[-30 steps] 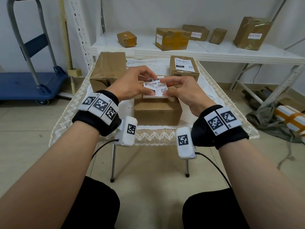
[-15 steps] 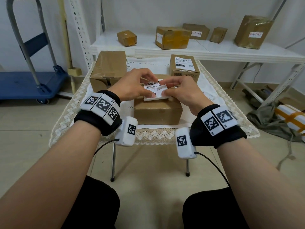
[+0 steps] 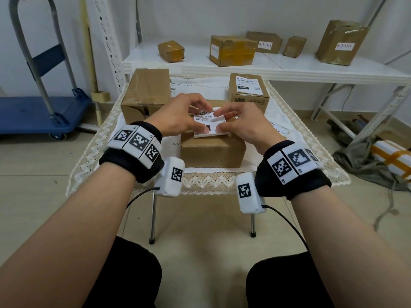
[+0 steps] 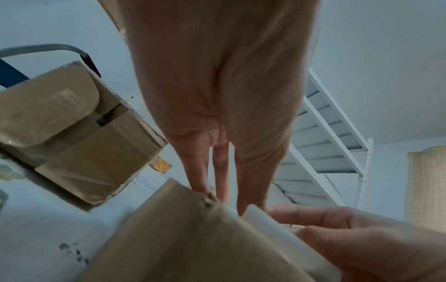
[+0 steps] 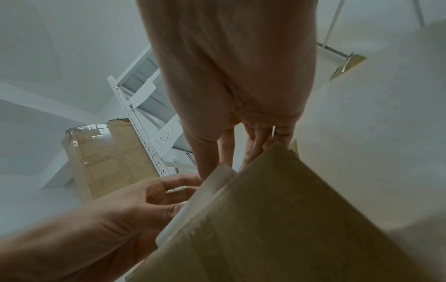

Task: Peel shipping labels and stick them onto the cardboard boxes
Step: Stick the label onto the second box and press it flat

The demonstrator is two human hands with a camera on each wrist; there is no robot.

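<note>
A white shipping label (image 3: 209, 123) with a barcode is held between both hands just above the near brown cardboard box (image 3: 213, 150) on the small table. My left hand (image 3: 178, 118) pinches its left side, and my right hand (image 3: 240, 123) pinches its right side and top corner. In the left wrist view the label's white edge (image 4: 270, 227) lies over the box (image 4: 193, 238). In the right wrist view the label edge (image 5: 212, 183) meets the box (image 5: 277, 219). A larger unlabelled box (image 3: 146, 94) stands back left. A box with a label on top (image 3: 248, 90) stands back right.
A lace cloth covers the table (image 3: 93, 161); more label sheets (image 3: 278, 130) lie on it at the right. A white shelf (image 3: 266, 65) behind holds several taped boxes. A blue trolley (image 3: 37, 112) stands left, and a grey bundle (image 3: 364, 161) lies on the floor right.
Both hands have lowered the label slightly toward the near box's top, and the right fingers have shifted along the label's upper corner.
</note>
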